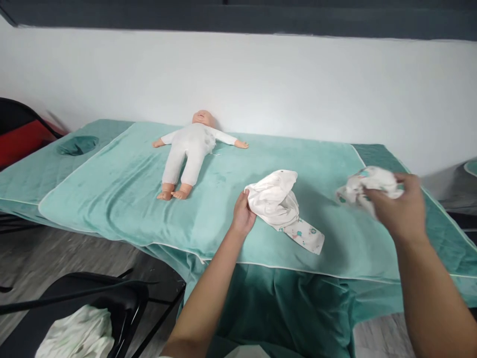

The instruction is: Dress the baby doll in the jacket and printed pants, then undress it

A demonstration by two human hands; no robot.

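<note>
My left hand (244, 215) pinches the left edge of a white baby garment (274, 199) above the green bed cover. Part of this garment is turned to its plain side, and one sleeve-like end with a small coloured print hangs toward the lower right. Over the right end of the bed, my right hand (404, 204) grips a bunched white cloth (367, 186) with a green and grey print; its kind is unclear and it is slightly blurred. A baby doll (190, 149) in a white body suit lies on its back farther left, arms spread, apart from both hands.
The massage bed (122, 189) stands along a white wall, with a face hole (78, 145) at its left end. A black folding chair (128, 303) at the lower left carries a crumpled pale cloth (76, 335). Another chair with a red part (22, 141) is at the far left.
</note>
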